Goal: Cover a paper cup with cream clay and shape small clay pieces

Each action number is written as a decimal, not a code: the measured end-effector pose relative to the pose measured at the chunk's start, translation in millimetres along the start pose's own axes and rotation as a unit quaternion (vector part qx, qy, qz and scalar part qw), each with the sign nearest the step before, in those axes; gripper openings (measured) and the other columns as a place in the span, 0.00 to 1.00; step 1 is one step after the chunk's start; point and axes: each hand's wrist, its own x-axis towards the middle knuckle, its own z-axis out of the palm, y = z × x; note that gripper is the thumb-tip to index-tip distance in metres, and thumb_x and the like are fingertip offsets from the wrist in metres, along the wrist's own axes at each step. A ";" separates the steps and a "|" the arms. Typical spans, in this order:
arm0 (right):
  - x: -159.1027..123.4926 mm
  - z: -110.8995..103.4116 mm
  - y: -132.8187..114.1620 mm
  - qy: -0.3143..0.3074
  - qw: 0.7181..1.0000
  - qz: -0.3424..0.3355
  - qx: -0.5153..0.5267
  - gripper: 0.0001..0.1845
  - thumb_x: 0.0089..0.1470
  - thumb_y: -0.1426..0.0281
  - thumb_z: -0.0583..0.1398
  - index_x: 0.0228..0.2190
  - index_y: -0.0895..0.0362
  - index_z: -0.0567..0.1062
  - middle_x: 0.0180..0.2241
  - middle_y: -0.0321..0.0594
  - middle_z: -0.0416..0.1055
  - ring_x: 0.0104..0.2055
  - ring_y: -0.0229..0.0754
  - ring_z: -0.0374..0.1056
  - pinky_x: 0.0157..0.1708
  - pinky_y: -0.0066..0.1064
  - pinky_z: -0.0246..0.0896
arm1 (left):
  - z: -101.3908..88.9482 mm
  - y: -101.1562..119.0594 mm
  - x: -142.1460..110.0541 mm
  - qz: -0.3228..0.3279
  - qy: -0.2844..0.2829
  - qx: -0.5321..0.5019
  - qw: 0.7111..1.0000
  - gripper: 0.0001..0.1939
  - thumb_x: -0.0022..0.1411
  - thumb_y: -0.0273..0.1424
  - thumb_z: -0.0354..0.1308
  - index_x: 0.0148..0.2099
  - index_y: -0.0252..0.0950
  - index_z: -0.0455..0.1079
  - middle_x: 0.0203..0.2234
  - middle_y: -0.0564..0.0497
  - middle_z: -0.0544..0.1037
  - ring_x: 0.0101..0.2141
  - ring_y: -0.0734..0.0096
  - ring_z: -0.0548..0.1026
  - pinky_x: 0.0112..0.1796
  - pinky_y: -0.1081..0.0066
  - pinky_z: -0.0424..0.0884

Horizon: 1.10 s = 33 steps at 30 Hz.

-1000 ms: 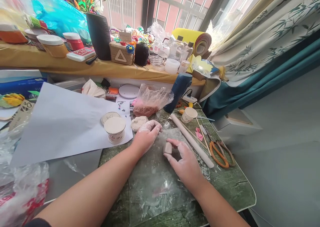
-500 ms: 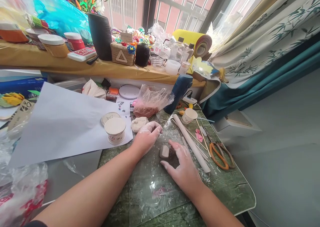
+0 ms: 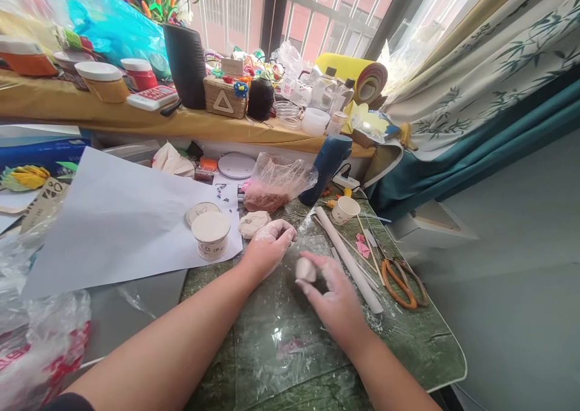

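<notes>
A small pale lump of clay (image 3: 306, 270) is between the thumb and fingers of my right hand (image 3: 334, 290), over a clear plastic sheet (image 3: 272, 344) dusted with white powder. My left hand (image 3: 268, 246) is closed, its fingers curled and powdery; what is inside, if anything, is hidden. Right behind it lies a bigger off-white lump of clay (image 3: 254, 224). To the left, a paper cup (image 3: 212, 248) topped by a pale round disc stands on white paper (image 3: 136, 217), in front of another flat disc (image 3: 199, 211).
On the right lie a pale rolling pin (image 3: 351, 263), thin sticks and orange-handled scissors (image 3: 399, 284). Farther back are another paper cup (image 3: 345, 210), a dark blue bottle (image 3: 326, 172) and a plastic bag of reddish-brown material (image 3: 276, 187). A crowded windowsill (image 3: 181, 121) runs behind.
My right hand has closed round the small clay lump, which was resting on the sheet, and has tilted it. My left hand has stayed in place. The view has shifted slightly.
</notes>
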 end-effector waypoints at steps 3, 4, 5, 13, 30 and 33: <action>3.5 -17.5 -19.8 0.107 0.991 0.002 0.077 0.26 0.62 0.64 0.62 0.60 0.49 0.67 0.58 0.46 0.70 0.61 0.52 0.66 0.62 0.54 0.61 | -0.2 0.5 0.2 -0.004 -0.003 0.009 1.000 0.13 0.67 0.39 0.52 0.35 0.39 0.73 0.31 0.52 0.78 0.34 0.66 0.73 0.37 0.68 0.68; 4.7 -21.3 -23.8 0.130 0.987 -0.012 0.096 0.27 0.62 0.64 0.62 0.61 0.50 0.66 0.58 0.47 0.69 0.61 0.52 0.66 0.62 0.54 0.61 | -0.2 0.4 0.4 -0.005 -0.003 0.009 1.000 0.13 0.67 0.40 0.52 0.35 0.39 0.73 0.31 0.51 0.78 0.34 0.66 0.74 0.37 0.68 0.68; 5.4 -23.1 -25.4 0.139 0.984 -0.028 0.104 0.28 0.62 0.64 0.62 0.61 0.50 0.65 0.58 0.48 0.69 0.61 0.52 0.66 0.61 0.53 0.62 | -0.2 0.2 0.6 -0.003 -0.001 0.008 1.000 0.14 0.67 0.40 0.52 0.35 0.39 0.73 0.31 0.51 0.78 0.34 0.66 0.74 0.37 0.68 0.68; -3.4 1.2 6.1 0.015 0.996 -0.062 -0.055 0.31 0.58 0.62 0.65 0.61 0.51 0.65 0.55 0.47 0.71 0.58 0.55 0.66 0.59 0.54 0.63 | 0.4 -1.7 1.4 0.009 -0.006 -0.015 1.000 0.13 0.67 0.39 0.51 0.35 0.39 0.72 0.30 0.52 0.78 0.34 0.66 0.74 0.38 0.68 0.69; -9.7 8.2 11.3 -0.097 0.976 -0.169 -0.095 0.23 0.62 0.66 0.60 0.58 0.52 0.67 0.57 0.46 0.70 0.63 0.54 0.61 0.64 0.55 0.55 | 1.3 -4.4 0.8 -0.002 -0.001 -0.020 1.000 0.13 0.67 0.39 0.52 0.35 0.39 0.72 0.32 0.52 0.79 0.35 0.66 0.75 0.39 0.68 0.70; -15.1 10.9 6.3 -0.091 0.982 -0.160 -0.052 0.23 0.59 0.69 0.63 0.55 0.51 0.68 0.51 0.44 0.74 0.55 0.51 0.68 0.59 0.50 0.63 | 1.7 -5.1 0.9 0.002 -0.002 -0.021 1.000 0.13 0.67 0.40 0.51 0.35 0.39 0.72 0.32 0.52 0.79 0.34 0.66 0.75 0.39 0.68 0.69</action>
